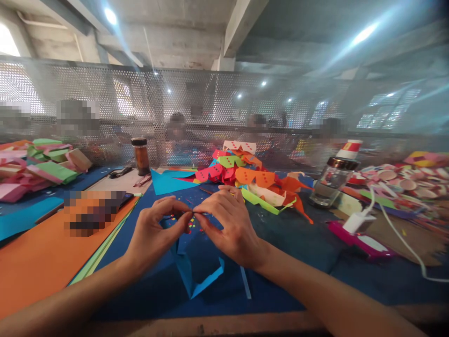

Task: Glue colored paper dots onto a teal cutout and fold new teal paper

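Note:
My left hand (149,229) and my right hand (231,224) meet over the blue table, thumb and index finger pinched on each. A tiny dark spot shows where the fingertips touch; what they hold there is too small to make out. A folded blue paper strip (185,271) bends below and between my hands, its upper end hidden behind my left hand. I cannot tell whether that hand touches it. Small coloured paper bits (191,224) are scattered on the table behind my fingertips. A narrow pale strip (246,283) lies below my right hand.
Beyond my hands is a pile of coloured paper pieces with dots (254,178). Left are orange sheets (31,267), a blurred dark object and a brown-filled jar (141,157). Right stand a glass bottle (331,182) and a magenta power strip (361,241) with a white cable.

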`<act>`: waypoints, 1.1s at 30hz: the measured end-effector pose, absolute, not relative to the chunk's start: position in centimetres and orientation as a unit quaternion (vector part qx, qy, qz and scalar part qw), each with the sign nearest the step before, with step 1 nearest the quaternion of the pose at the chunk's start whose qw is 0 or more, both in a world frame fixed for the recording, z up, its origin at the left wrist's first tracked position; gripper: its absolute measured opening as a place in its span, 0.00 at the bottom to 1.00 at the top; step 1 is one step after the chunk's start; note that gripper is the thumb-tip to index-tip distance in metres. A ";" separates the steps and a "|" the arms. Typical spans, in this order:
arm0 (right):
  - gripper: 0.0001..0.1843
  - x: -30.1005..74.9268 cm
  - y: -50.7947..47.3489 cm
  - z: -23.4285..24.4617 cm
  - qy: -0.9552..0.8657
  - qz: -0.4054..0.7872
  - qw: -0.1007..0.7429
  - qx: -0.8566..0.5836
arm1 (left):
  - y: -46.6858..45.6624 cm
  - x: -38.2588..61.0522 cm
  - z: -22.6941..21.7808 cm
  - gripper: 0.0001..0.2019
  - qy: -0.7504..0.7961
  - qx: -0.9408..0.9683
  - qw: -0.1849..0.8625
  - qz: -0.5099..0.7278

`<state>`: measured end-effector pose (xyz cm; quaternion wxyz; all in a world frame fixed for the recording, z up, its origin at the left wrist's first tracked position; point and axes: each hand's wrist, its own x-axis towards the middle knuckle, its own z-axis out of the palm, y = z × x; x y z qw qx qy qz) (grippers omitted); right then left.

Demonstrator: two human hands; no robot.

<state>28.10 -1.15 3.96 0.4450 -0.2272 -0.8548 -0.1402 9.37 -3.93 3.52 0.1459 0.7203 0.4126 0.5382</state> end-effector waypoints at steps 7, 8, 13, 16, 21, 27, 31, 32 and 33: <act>0.02 27.9 -1.0 4.0 -0.852 -0.149 0.446 -0.232 | -3.9 9.6 3.5 0.05 0.412 0.692 0.244 0.541; 0.02 27.9 -1.0 4.0 -0.853 -0.152 0.443 -0.232 | -3.8 9.6 3.5 0.05 0.416 0.687 0.254 0.539; 0.03 28.0 -0.9 3.9 -0.857 -0.159 0.432 -0.232 | -3.5 9.5 3.3 0.07 0.430 0.672 0.288 0.529; 0.03 28.0 -0.7 3.8 -0.858 -0.162 0.426 -0.238 | -3.4 9.5 3.3 0.08 0.432 0.672 0.306 0.518; 0.03 28.1 -0.6 3.6 -0.862 -0.170 0.416 -0.233 | -3.1 9.4 3.1 0.08 0.430 0.673 0.332 0.502; 0.04 28.3 -0.5 3.5 -0.868 -0.192 0.402 -0.219 | -2.9 9.2 2.8 0.09 0.424 0.676 0.351 0.489; 0.06 28.6 -0.4 3.4 -0.876 -0.209 0.377 -0.216 | -2.8 9.1 2.6 0.09 0.420 0.676 0.364 0.484; 0.06 28.6 -0.3 3.3 -0.878 -0.213 0.371 -0.215 | -2.8 9.0 2.5 0.09 0.420 0.675 0.368 0.483; 0.06 28.7 -0.3 3.3 -0.880 -0.218 0.365 -0.213 | -2.7 9.0 2.5 0.09 0.420 0.673 0.373 0.482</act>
